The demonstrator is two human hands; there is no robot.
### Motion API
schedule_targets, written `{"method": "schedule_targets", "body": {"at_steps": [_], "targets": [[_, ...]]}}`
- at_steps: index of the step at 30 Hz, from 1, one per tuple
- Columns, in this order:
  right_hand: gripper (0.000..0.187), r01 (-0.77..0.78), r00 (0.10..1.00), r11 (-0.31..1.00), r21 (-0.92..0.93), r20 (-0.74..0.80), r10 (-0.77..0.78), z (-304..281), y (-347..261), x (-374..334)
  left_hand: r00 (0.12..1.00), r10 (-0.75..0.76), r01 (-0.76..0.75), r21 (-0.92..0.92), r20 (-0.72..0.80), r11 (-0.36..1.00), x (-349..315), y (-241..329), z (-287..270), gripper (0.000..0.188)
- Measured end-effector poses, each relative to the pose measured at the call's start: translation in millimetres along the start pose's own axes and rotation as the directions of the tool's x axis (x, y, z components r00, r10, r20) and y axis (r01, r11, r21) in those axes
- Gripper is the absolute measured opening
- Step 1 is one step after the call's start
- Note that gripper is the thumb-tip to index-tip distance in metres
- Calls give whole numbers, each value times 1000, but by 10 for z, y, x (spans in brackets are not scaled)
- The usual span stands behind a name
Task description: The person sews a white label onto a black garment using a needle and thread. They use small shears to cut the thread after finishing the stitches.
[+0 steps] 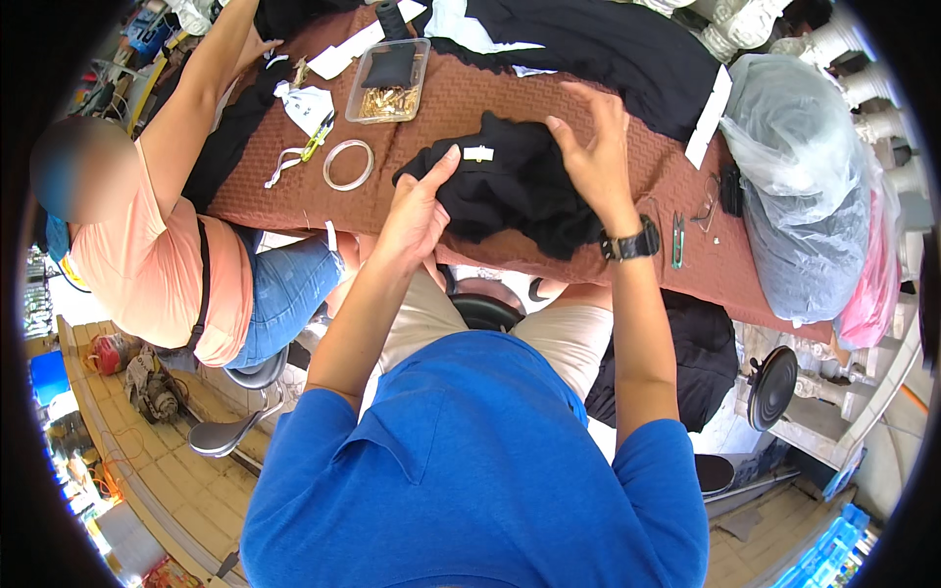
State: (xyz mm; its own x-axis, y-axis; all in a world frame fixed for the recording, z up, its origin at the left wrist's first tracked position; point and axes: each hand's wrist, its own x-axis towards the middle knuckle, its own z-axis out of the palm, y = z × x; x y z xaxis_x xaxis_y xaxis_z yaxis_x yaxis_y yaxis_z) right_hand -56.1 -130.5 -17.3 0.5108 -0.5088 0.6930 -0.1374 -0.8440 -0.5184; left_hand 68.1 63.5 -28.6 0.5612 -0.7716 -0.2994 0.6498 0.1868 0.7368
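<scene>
A black knitted garment (510, 186) lies bunched on the brown-covered table in front of me, a small white label (478, 154) showing near its upper left. My left hand (420, 208) is closed at the garment's left edge, thumb raised along the fabric and fingers curled beneath. Over the right side of the garment, my right hand (598, 147) is open, with thumb and fingers apart and nothing between them. A dark wristwatch (630, 242) sits on my right wrist.
A brown textured cloth (304, 186) covers the table. Left of the garment are a clear ring (348, 165) and a plastic box (389, 83) of brass-coloured pins. Green-handled snips (677, 240) lie right, near bulging plastic bags (799, 186). A co-worker (176, 265) sits at left.
</scene>
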Motion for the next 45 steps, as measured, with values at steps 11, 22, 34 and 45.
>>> {"method": "schedule_targets", "body": {"at_steps": [11, 22, 34, 45], "targets": [[8, 23, 973, 956, 291, 213, -88, 189, -500, -275, 1000, -15, 16, 23, -16, 1000, 21, -200, -64, 39], [1, 296, 952, 673, 678, -264, -153, -1697, -971, 167, 927, -369, 374, -287, 73, 882, 86, -347, -229, 30], [14, 225, 799, -98, 969, -241, -551, -2676, -1606, 118, 905, -417, 413, 58, 82, 909, 55, -603, -279, 46], [12, 221, 596, -224, 949, -313, -739, -2927, -1691, 64, 934, -356, 358, -92, 41, 929, 76, -646, -231, 35]]}}
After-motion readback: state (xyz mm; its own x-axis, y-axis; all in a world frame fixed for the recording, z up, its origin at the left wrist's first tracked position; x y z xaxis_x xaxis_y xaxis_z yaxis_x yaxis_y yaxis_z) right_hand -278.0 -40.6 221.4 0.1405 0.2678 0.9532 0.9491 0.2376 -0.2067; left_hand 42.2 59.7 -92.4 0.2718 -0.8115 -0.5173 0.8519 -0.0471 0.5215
